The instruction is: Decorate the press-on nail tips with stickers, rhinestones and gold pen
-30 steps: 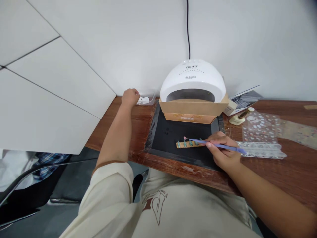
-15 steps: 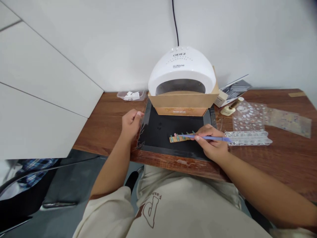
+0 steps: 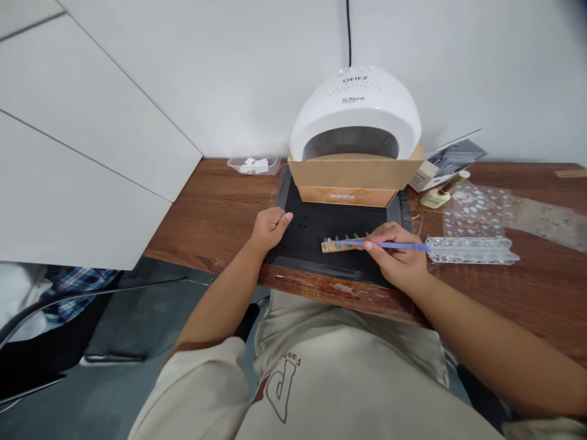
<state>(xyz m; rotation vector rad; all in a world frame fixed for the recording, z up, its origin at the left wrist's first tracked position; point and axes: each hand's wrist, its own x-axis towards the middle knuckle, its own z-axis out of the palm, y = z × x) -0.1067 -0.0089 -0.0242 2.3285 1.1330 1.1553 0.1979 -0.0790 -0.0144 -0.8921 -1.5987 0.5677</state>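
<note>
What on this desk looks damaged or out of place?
The wooden desk has a pale, ragged patch on its front edge, near the black mat, unlike the surrounding brown. Whether it's wear or torn film, I can't tell.

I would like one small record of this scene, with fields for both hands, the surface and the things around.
Left hand: curled at left edge of flat black mat; contents not visible
Right hand: holds slim purple stick; small pink piece at far end
Below stick: narrow tan strip bearing small green pieces
Surface: brown wooden table under mat
Behind: white domed lamp on brown cardboard box
Right side: clear scalloped plastic case; cream bottle
</note>
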